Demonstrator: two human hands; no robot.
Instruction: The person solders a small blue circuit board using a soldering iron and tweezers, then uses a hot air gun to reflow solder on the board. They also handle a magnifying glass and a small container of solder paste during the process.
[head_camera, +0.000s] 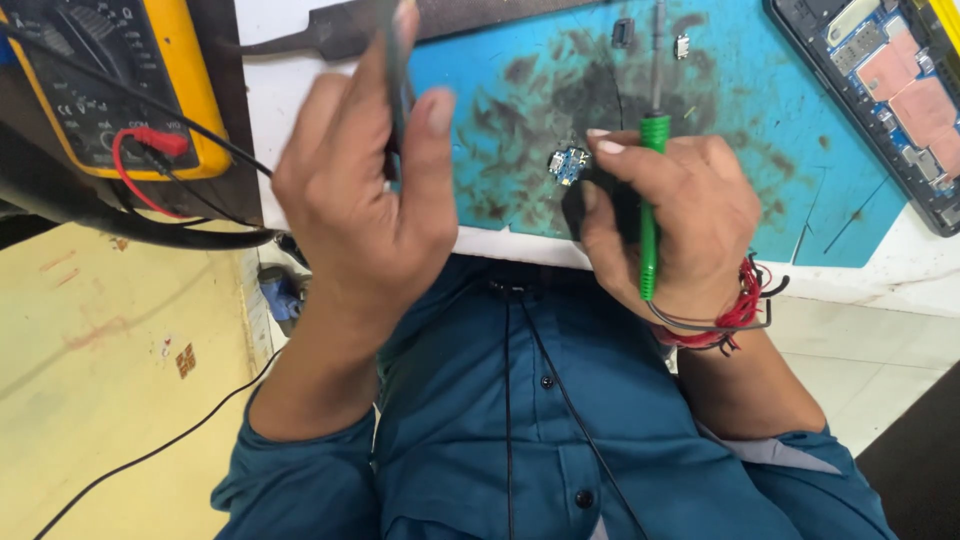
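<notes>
Over the blue mat (800, 180), the right hand (680, 215) is closed around a green tool (650, 190) near a small board (567, 165), while the left hand (365, 190) pinches tweezers (398, 60), ready for fine work.

A yellow multimeter (110, 85) with a dark printed dial face sits at the bench's far-left corner; no packages or signs.

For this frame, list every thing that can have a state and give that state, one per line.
left hand: raised, gripping a thin dark tool
thin dark tool: upright between the fingers
right hand: closed round a green-handled tool
green-handled tool: tip pointing away over the mat
small circuit board: lying on the blue mat
phone: back off, insides exposed
multimeter: leads plugged in
</notes>
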